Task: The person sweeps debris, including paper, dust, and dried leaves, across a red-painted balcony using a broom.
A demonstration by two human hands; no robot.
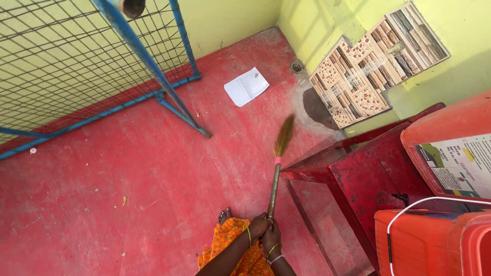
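Both my hands, left [257, 226] & right [271, 238], each grip closed tight round the broom [279, 163] handle, bristles up off the red floor [128, 204] nr the bench [358, 179]. Risk: swing clips bench leg, or misses the paper [246, 86].

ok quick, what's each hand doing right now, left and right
Left hand: closed around the lower end of the broom handle.
Right hand: closed on the same handle, just below the left.

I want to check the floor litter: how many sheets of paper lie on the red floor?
1: a white sheet of paper lies near the far corner, beyond the broom. More may be hidden under the red table.
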